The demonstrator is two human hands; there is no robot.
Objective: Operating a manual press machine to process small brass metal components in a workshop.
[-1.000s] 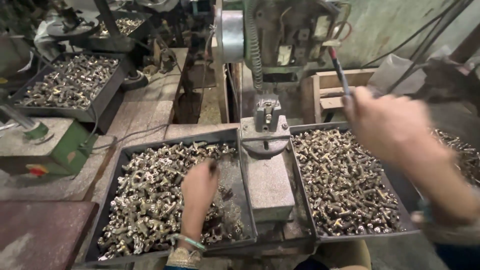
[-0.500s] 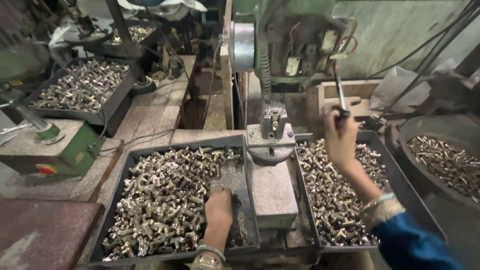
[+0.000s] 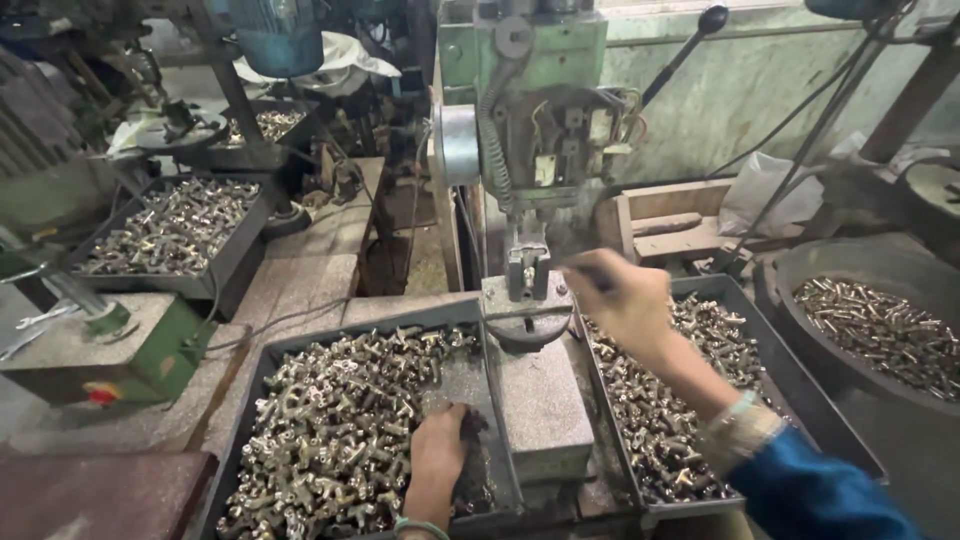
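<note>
Fittings [image 3: 330,440] in left tray's right edge under left hand [image 3: 440,455], grip unclear; right hand [image 3: 620,295] closed near drill fixture [image 3: 528,272], pinch risk.

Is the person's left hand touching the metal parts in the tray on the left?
Touching. The head view shows the left hand resting down among the metal fittings in the left tray, fingers buried in the pile.
</note>
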